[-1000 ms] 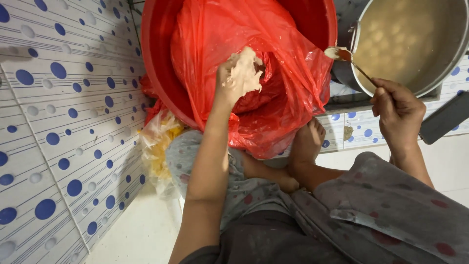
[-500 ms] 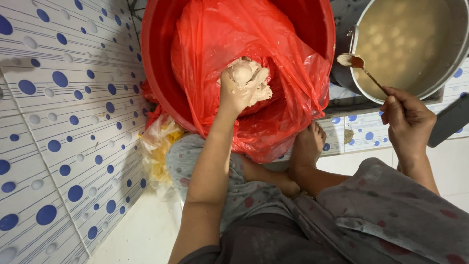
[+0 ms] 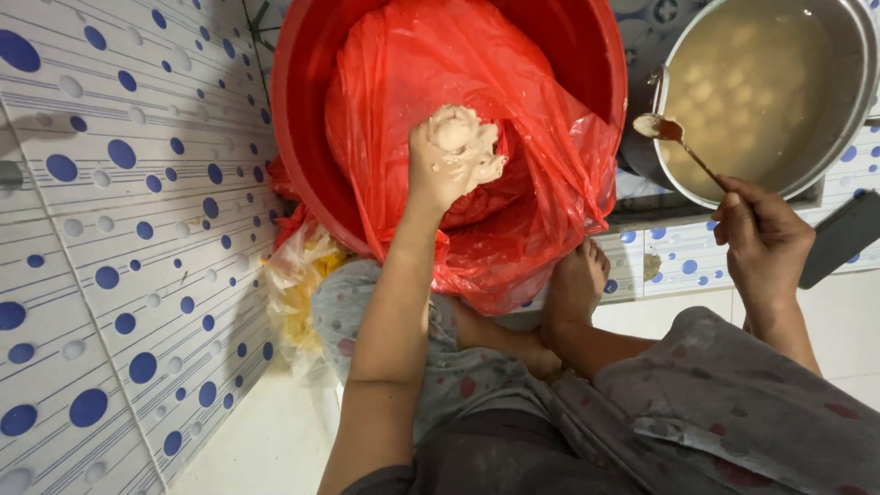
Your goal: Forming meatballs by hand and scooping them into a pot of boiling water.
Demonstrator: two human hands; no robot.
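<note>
My left hand (image 3: 451, 160): fingers clamped on dough lump (image 3: 456, 128), above red bag (image 3: 513, 119). My right hand (image 3: 763, 234): fingers pinching spoon (image 3: 674, 137), handle slanting toward pot (image 3: 825, 137).

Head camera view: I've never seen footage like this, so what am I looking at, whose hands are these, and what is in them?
The picture comes from a camera worn on a person's head, looking down at their own two bare hands. The person sits on the floor beside a tiled wall with blue dots. The left hand is smeared with pale dough and grips a lump of it over a red tub lined with a red plastic bag. The right hand holds a spoon at the rim of a metal pot filled with cloudy liquid and pale balls. A bare foot rests against the bag.
</note>
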